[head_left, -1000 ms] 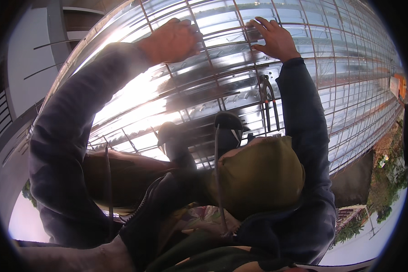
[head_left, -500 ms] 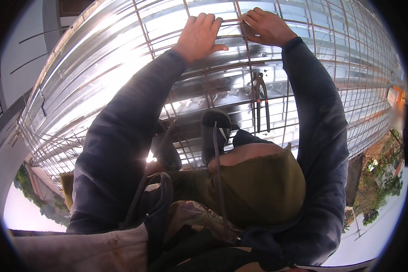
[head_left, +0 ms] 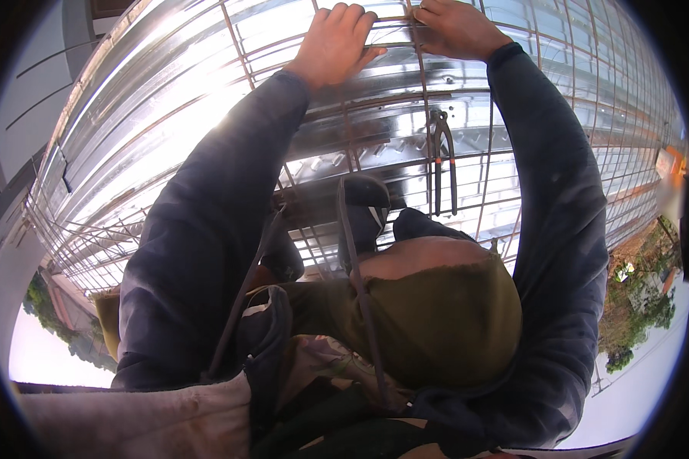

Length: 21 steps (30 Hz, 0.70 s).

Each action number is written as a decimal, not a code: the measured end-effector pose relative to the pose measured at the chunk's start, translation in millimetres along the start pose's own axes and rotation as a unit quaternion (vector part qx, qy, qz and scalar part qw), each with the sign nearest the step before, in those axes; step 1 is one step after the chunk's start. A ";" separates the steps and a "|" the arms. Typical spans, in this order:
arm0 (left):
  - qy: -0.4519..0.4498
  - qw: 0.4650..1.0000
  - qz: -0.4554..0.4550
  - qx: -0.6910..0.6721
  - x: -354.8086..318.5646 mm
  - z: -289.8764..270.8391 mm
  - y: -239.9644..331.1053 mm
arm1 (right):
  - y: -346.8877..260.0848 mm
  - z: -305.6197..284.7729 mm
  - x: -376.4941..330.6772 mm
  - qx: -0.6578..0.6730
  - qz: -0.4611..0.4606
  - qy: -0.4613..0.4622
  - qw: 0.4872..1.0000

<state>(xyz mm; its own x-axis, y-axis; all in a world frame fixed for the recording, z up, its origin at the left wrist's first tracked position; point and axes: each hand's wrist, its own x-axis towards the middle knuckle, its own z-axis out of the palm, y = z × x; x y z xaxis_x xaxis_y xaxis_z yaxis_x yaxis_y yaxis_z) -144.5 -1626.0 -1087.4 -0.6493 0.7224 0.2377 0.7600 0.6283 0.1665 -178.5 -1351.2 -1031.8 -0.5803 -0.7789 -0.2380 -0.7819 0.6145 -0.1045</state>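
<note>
A mesh of rusty steel rebar lies over shiny corrugated metal sheets. At the far side, my left hand curls its fingers over a crosswise rebar, thumb sticking out to the right. Close by on the right, my right hand has its fingers drawn together at a rebar crossing; what they pinch is hidden. A faint thin wire seems to run between the hands. A pair of end-cutting pincers with dark, orange-marked handles rests on the mesh nearer to me, untouched by either hand.
My shoe and bent knee are below the pincers, on the mesh. A grey wall with protruding bars rises at the left. Beyond the deck's right edge are trees, with an orange object near that edge.
Both hands appear slightly higher in the picture, and the right forearm has swung a little outward. The pincers and mesh have shifted up slightly in view.
</note>
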 end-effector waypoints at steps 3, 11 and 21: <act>0.033 0.996 -0.050 -0.062 2.9 11.9 -6.9 | -2.9 -13.2 5.8 0.041 0.058 -0.024 0.997; 0.059 0.996 -0.057 -0.029 -35.0 -33.5 -29.5 | 5.0 11.6 -25.7 0.040 0.066 0.094 0.993; -0.093 0.982 -0.133 0.098 -168.4 -72.3 -84.3 | -76.8 29.5 31.7 -0.037 0.089 0.231 0.968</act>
<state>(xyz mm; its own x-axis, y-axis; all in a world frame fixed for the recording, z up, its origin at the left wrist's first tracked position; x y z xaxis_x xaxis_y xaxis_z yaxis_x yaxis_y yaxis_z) -97.1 -1821.5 -1072.3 -0.8316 0.5546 0.0298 0.5550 0.8318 0.0079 -130.1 -1419.3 -1059.8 -0.7345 -0.6446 0.2122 -0.6640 0.7472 -0.0288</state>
